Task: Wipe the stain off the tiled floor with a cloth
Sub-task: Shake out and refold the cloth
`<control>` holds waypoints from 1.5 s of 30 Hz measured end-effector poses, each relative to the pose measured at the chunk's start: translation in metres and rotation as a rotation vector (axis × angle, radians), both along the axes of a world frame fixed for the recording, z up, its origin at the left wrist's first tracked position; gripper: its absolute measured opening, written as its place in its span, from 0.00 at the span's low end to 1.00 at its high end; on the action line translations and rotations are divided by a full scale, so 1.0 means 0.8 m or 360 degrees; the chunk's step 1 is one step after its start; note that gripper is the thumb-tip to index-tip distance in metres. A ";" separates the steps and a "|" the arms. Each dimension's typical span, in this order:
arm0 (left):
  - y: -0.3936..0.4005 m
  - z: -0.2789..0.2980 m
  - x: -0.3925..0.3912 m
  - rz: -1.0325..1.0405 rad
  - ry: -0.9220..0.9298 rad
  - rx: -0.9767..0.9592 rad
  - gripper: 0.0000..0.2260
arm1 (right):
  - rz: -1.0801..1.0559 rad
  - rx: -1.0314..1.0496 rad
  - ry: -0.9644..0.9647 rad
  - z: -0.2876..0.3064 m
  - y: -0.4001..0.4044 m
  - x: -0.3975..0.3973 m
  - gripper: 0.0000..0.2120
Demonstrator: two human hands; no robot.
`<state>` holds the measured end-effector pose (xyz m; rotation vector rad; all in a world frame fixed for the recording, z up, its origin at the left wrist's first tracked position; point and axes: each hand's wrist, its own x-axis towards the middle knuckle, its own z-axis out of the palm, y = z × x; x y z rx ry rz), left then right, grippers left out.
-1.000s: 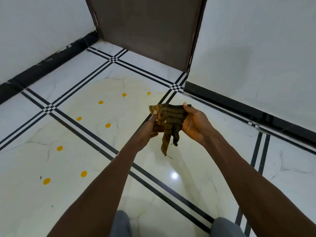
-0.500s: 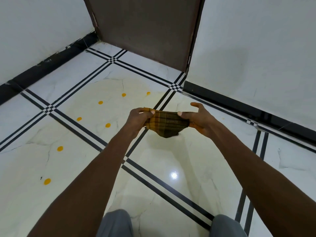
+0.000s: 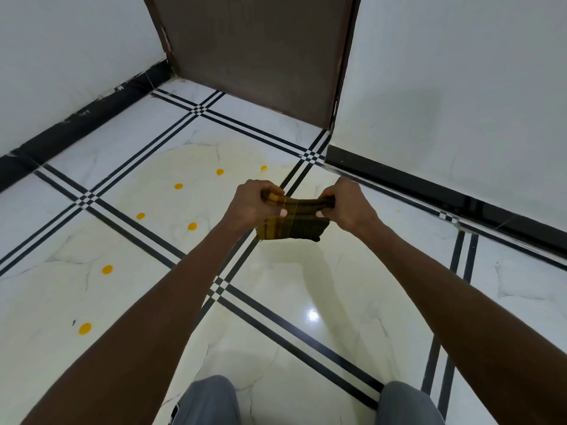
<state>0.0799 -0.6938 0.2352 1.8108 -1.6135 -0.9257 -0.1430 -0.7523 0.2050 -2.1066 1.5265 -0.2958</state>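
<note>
A brown and yellow checked cloth point(image 3: 293, 227) hangs folded between both hands, held above the floor at mid-frame. My left hand point(image 3: 251, 205) grips its left top corner and my right hand point(image 3: 348, 207) grips its right top corner. On the white tiled floor point(image 3: 352, 271) lie several orange-yellow stain spots: one point(image 3: 192, 226) just left of my left hand, another point(image 3: 107, 269) further left, and another point(image 3: 85, 328) near the lower left. A pale yellowish film covers the tiles around the spots.
A brown door point(image 3: 254, 50) stands at the far corner. White walls with a black skirting point(image 3: 445, 191) close the floor on the left and right. Black double lines point(image 3: 276, 320) cross between tiles. My grey-clad knees point(image 3: 211, 400) show at the bottom edge.
The cloth hung loose from my hands a second ago. Both hands have since stretched it flat and folded it into a neater rectangle, moving slightly apart.
</note>
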 end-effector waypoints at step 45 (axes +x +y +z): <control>0.188 -0.280 -0.089 -0.0210 -0.0696 0.1042 0.58 | -0.0951 0.1326 -0.2203 -0.043 0.129 0.009 0.18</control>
